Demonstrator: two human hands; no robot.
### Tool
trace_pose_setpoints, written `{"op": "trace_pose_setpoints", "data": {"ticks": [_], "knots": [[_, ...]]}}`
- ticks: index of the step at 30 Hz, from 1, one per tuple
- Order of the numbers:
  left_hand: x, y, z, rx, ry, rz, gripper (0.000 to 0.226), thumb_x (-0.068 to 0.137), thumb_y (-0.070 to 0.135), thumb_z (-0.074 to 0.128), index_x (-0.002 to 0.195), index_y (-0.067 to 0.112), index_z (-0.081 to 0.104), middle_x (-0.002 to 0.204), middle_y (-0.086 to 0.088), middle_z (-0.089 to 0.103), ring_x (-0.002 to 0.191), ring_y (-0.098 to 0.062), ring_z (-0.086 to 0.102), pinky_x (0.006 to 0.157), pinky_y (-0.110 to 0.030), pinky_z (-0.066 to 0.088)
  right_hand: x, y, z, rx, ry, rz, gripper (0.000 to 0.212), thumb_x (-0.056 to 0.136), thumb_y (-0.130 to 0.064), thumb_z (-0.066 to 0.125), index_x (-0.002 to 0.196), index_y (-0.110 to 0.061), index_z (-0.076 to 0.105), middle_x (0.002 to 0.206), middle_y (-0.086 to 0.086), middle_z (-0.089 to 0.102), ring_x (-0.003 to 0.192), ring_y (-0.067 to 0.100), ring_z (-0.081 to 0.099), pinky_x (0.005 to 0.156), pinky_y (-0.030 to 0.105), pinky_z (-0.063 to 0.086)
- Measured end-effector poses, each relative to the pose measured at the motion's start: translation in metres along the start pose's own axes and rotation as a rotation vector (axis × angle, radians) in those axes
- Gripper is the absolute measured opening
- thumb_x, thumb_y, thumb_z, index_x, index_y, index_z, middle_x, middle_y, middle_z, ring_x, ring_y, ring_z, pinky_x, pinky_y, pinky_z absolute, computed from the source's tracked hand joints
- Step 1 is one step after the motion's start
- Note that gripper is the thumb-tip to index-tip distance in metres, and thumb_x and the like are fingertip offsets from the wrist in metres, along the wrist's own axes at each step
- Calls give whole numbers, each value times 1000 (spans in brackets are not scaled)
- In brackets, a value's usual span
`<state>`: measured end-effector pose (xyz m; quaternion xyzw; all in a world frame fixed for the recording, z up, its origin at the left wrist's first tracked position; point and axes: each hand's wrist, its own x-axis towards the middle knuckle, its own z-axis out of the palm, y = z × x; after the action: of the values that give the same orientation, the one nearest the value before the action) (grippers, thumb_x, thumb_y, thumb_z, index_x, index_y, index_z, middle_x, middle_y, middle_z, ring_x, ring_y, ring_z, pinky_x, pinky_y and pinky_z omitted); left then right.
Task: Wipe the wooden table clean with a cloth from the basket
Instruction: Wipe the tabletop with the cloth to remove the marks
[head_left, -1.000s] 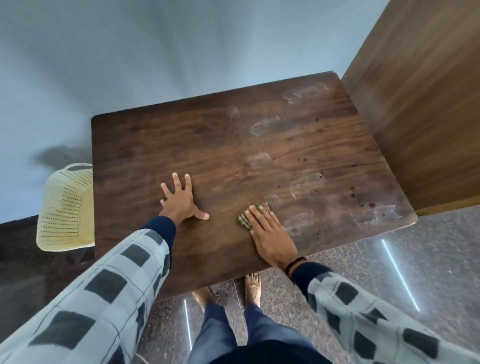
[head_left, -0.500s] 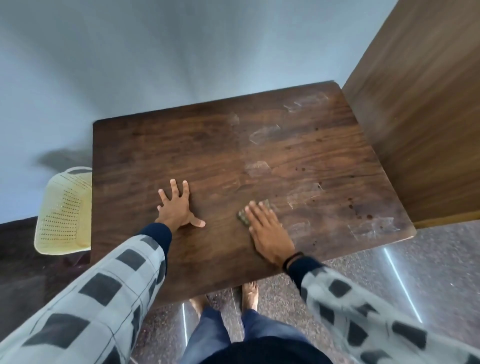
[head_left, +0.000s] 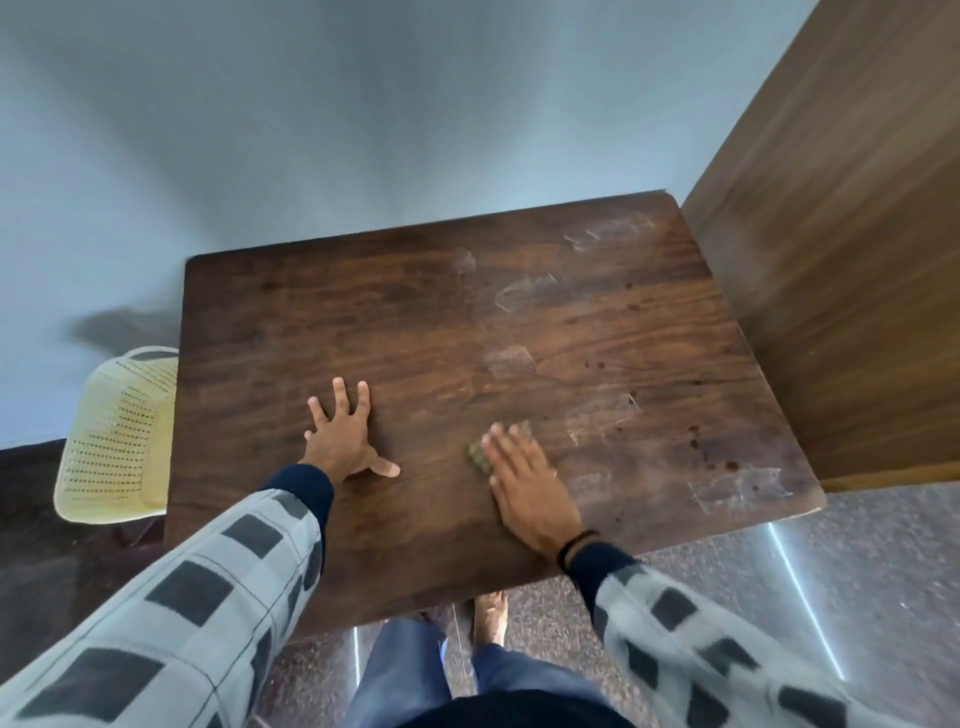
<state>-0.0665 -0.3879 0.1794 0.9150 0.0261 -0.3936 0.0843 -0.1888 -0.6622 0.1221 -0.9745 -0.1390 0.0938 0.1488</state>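
A dark wooden table (head_left: 415, 322) fills the middle of the view, with pale smears and dark spots on its right half. My right hand (head_left: 527, 483) lies flat with straight fingers, pressing a small folded brownish cloth (head_left: 479, 453) onto the tabletop near the front edge; only the cloth's left and far edges show past my fingers. My left hand (head_left: 343, 436) rests flat on the wood with fingers spread, about a hand's width left of the cloth.
A pale yellow perforated plastic basket (head_left: 119, 436) stands on the floor at the table's left side. A tall wooden panel (head_left: 841, 260) rises along the table's right edge. A grey wall is behind. My bare feet and legs show below the front edge.
My right hand has slid the cloth slightly leftward on the tabletop. The left hand stays planted. The view has tilted, so the table sits lower in frame.
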Motion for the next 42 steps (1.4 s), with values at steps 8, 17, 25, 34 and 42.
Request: {"op": "trace_pose_setpoints", "data": {"ticks": [8, 17, 25, 34, 42], "knots": [[2, 2, -1, -19, -27, -8, 150, 61, 54, 89, 154, 26, -26, 155, -6, -41, 144, -49, -23, 114, -69, 16, 32, 43, -24, -166, -201, -383, 62, 106, -30, 31, 163, -23, 6, 169, -2, -1, 155, 19, -5, 125, 44, -2], [2, 1, -2, -38, -44, -13, 150, 63, 51, 89, 152, 26, -28, 152, -5, -47, 143, -50, -27, 115, -68, 12, 28, -12, 6, -80, -38, -283, 55, 109, -28, 32, 161, -18, 19, 168, 4, 18, 156, 21, 6, 126, 40, 7], [0, 2, -2, -64, -50, -2, 148, 64, 48, 90, 153, 26, -28, 152, -5, -47, 142, -48, -29, 116, -68, 9, 120, 40, -38, 5, -23, 70, 58, 107, -36, 18, 162, -19, 17, 169, 1, 8, 156, 23, 5, 125, 52, 12], [4, 0, 1, -63, -28, 9, 151, 62, 50, 90, 153, 25, -27, 153, -6, -45, 142, -50, -28, 114, -69, 10, 91, 38, -31, -121, -213, -596, 56, 110, -29, 30, 162, -21, 11, 169, -2, 5, 155, 15, -5, 124, 35, -4], [5, 0, 1, -37, -30, -4, 153, 60, 53, 89, 152, 24, -29, 153, -7, -45, 142, -51, -28, 114, -69, 12, 167, 33, -35, 30, 42, 50, 55, 107, -25, 28, 160, -10, 23, 168, 10, 15, 155, 31, 12, 125, 49, 10]]}}
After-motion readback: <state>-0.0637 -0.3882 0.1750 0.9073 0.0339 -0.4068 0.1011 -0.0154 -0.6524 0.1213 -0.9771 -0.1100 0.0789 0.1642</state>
